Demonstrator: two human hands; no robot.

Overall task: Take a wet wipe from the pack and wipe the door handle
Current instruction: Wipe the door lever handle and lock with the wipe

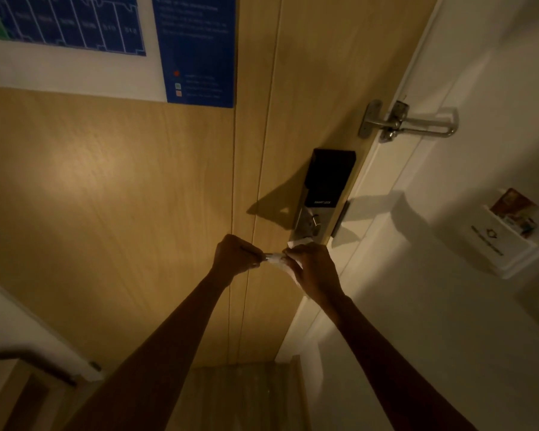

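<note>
A metal door handle (266, 256) sticks out leftward from under a black smart lock (325, 181) on a wooden door (122, 197). My left hand (235, 255) is closed around the handle's free end. My right hand (313, 270) wraps a white wet wipe (277, 262) around the handle close to the lock plate, and a corner of the wipe pokes out above my fingers. Most of the handle is hidden under both hands. No wipe pack is in view.
A steel swing-bar door guard (408, 121) is fixed above the lock across the white door frame (395, 169). A white wall holder with a card in it (507, 231) is at the right. A blue and white floor-plan notice (106, 42) hangs on the door's upper left.
</note>
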